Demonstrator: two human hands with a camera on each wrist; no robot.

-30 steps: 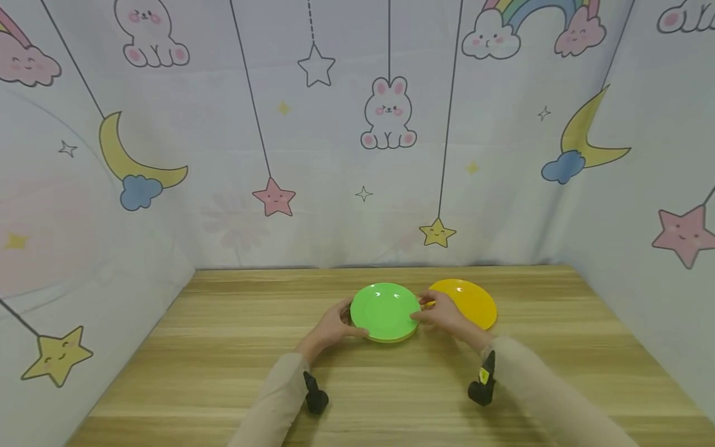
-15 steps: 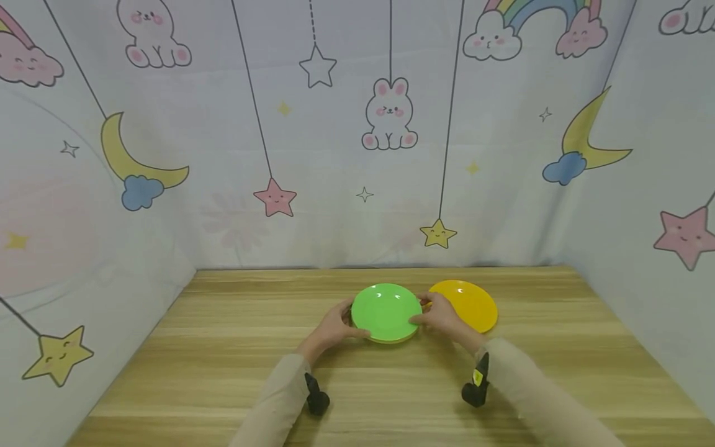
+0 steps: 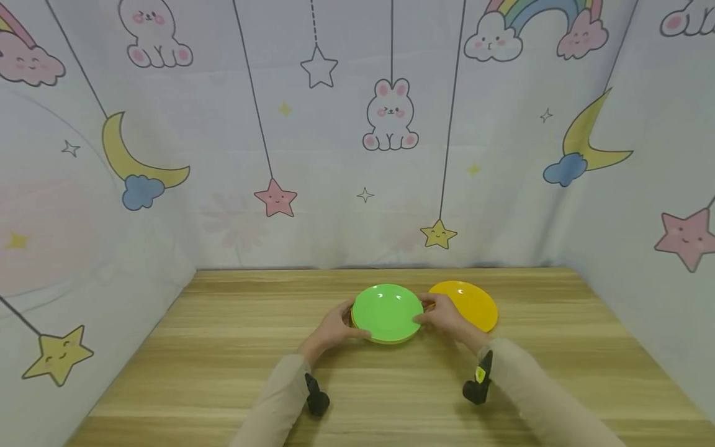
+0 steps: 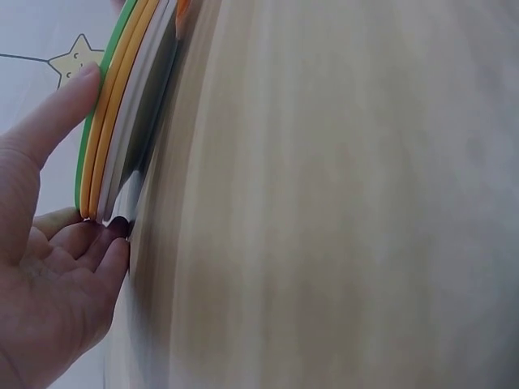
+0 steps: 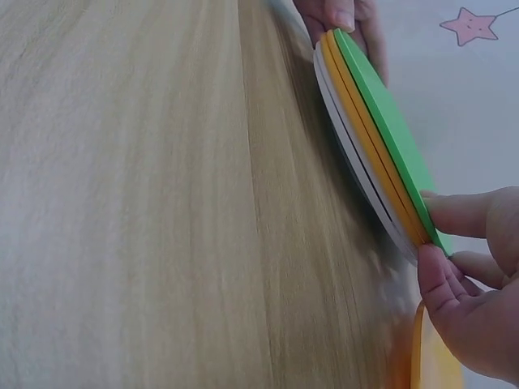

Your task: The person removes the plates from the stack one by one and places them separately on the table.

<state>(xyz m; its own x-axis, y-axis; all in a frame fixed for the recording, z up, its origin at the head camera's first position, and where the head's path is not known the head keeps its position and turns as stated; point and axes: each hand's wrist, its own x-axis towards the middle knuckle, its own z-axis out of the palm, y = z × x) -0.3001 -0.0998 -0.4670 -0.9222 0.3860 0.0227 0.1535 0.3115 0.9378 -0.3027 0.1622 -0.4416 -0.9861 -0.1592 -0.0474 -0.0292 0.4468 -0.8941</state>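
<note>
A green plate (image 3: 388, 312) lies on top of a stack in the middle of the table, in the head view. Beneath it the left wrist view shows orange plates (image 4: 104, 138) and whitish plates (image 4: 130, 121). With its thumb on the green rim and its other fingers at the edge below, the left hand (image 3: 335, 327) grips the stack's left side. The right hand (image 3: 445, 315) holds the right side, fingertips against green and orange rims in the right wrist view. A separate orange plate (image 3: 475, 305) lies just beyond the right hand, partly covered by it.
The wood-grain table (image 3: 234, 354) carries the stack and the lone plate. A white curtain (image 3: 335, 155) with cartoon prints stands behind and along both sides. Each wrist wears a small black camera, such as the one on the right wrist (image 3: 477, 390).
The right wrist has shifted slightly to the left since a second ago. Both hands keep hold of the stack, which stays in nearly the same place.
</note>
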